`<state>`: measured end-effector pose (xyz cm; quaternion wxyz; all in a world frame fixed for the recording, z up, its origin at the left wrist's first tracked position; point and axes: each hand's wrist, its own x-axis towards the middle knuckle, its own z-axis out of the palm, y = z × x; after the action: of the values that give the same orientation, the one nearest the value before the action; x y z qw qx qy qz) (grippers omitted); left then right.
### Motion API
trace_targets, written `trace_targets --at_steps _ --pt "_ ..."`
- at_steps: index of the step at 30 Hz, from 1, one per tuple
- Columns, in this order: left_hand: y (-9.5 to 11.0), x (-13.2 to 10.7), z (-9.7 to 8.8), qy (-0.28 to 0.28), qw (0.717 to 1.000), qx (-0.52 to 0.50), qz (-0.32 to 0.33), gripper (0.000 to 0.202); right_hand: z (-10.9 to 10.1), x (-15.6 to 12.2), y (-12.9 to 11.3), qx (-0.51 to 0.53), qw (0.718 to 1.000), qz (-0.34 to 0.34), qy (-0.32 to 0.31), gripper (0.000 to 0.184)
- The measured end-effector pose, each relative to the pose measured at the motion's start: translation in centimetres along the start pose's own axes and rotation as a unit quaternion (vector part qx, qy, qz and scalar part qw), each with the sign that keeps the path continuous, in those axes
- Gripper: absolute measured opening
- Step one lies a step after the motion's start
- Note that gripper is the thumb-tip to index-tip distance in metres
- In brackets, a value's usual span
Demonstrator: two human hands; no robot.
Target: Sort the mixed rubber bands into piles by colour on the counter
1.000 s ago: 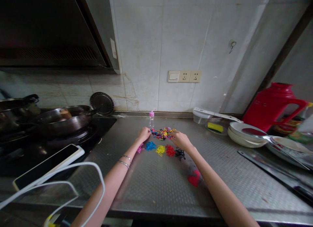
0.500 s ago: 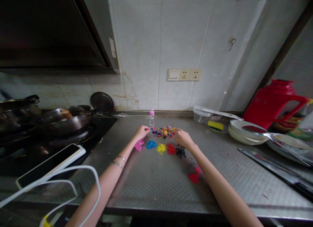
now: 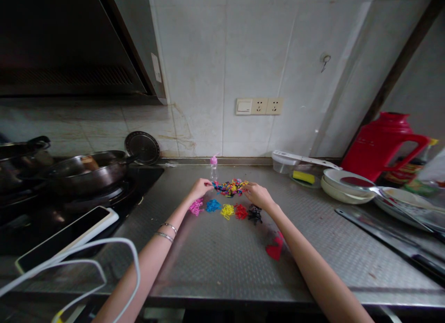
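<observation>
A mixed pile of coloured rubber bands [image 3: 230, 187] lies on the steel counter between my two hands. My left hand [image 3: 200, 187] is at the pile's left edge, its fingers pinched on bands there. At the right edge, my right hand [image 3: 256, 194] has its fingers closed on the pile, with the fingertips partly hidden. Nearer to me runs a row of single-colour heaps: pink bands [image 3: 196, 207], blue bands [image 3: 213, 205], yellow bands [image 3: 227, 212], red bands [image 3: 240, 211] and black bands [image 3: 255, 213].
Behind the pile stands a small clear bottle with a pink top [image 3: 213, 165]. A clear bag with a red heart [image 3: 274, 249] lies by my right forearm. Pans [image 3: 93, 172] and a white-edged device [image 3: 66, 239] are left; bowls [image 3: 344, 191], a knife [image 3: 382, 235] and a red thermos [image 3: 382, 144] right.
The whole view has shifted slightly, so things sit a little further left. Both hands stay at the edges of the mixed pile, and the heaps look the same.
</observation>
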<state>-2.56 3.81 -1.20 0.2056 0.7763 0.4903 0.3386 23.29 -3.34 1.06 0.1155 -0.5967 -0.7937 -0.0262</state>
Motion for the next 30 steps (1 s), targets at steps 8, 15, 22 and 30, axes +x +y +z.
trace_targets --at_steps 8,15,22,30 --pt "1.2 -1.9 -1.3 -0.120 0.992 0.011 0.032 0.023 0.4 0.0 0.8 0.002 1.000 -0.001 0.010 0.030" --pt "1.0 -2.9 -0.7 -0.201 0.980 -0.007 0.002 0.029 1.2 0.2 1.5 0.009 1.000 0.002 0.012 0.031" --pt "1.0 -2.5 -2.4 -0.111 0.992 -0.049 -0.016 0.025 1.6 1.1 1.5 0.067 0.996 -0.004 0.058 0.027" --pt "-0.9 -2.3 -3.4 -0.009 0.997 -0.028 -0.074 0.022 1.7 6.1 -3.1 0.187 0.978 -0.091 0.014 0.024"
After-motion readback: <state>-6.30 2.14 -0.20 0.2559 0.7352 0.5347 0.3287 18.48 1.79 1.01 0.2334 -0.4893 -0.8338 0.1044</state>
